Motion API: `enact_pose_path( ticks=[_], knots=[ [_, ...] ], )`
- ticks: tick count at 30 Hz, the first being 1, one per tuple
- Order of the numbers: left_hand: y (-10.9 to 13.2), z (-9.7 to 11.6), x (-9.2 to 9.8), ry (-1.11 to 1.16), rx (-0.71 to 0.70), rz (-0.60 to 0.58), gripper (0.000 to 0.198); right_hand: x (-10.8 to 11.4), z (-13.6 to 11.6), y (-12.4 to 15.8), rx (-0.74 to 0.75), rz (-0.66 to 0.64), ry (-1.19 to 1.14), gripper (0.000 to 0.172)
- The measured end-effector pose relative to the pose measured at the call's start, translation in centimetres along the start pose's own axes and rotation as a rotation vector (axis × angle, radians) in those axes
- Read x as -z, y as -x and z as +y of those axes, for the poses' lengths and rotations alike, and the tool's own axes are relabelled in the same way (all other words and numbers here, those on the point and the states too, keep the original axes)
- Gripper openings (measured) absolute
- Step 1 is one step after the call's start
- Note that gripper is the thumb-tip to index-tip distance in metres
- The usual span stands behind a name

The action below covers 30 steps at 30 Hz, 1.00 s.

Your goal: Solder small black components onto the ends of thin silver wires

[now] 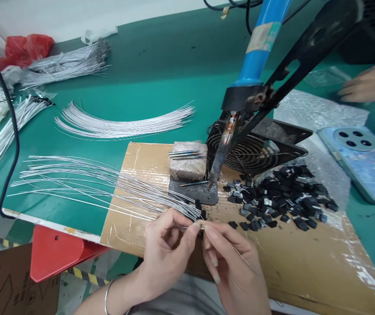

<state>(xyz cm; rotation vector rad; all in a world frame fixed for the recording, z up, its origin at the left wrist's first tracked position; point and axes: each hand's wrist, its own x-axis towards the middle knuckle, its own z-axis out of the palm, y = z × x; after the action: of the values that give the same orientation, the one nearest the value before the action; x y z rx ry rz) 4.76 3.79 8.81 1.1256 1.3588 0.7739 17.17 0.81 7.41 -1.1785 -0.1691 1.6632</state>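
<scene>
My left hand [171,253] and my right hand [233,258] meet fingertip to fingertip over the near edge of the cardboard. Both are closed in a pinch on something small, mostly hidden by the fingers. A thin white wire [243,259] runs from the right fingertips across that palm. Just beyond the left fingers lies a loose bundle of white wires [135,186], with small black connectors [198,204] at their right ends. A blue-handled soldering iron [251,65] is clamped tip down above a dark metal plate [187,192]. Solder-like thin rods lie there and on a wrapped block [187,164].
Behind the iron sits a black fan [243,148]. Loose black connector pieces [286,197] are heaped right of it, near a blue phone [361,162]. More wires [122,124] lie farther back. Another person's hand [371,83] is at the right. A black cable [13,131] hangs left.
</scene>
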Motion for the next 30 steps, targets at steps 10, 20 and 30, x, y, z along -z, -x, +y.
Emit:
enact_pose_path(
  ticks=[10,20,30],
  knots=[
    [-0.2,0.2,0.0,-0.01,0.03,-0.007,0.031,-1.5,-1.2,0.6,-0.024,0.129,-0.03,0.031],
    [0.1,0.1,-0.1,0.0,0.037,-0.005,0.033,0.5,0.2,-0.1,0.091,-0.042,0.035,0.013],
    [-0.4,1.2,0.3,0.117,0.091,-0.039,0.026,-0.3,-0.9,0.5,0.217,0.05,0.166,0.025]
  ],
)
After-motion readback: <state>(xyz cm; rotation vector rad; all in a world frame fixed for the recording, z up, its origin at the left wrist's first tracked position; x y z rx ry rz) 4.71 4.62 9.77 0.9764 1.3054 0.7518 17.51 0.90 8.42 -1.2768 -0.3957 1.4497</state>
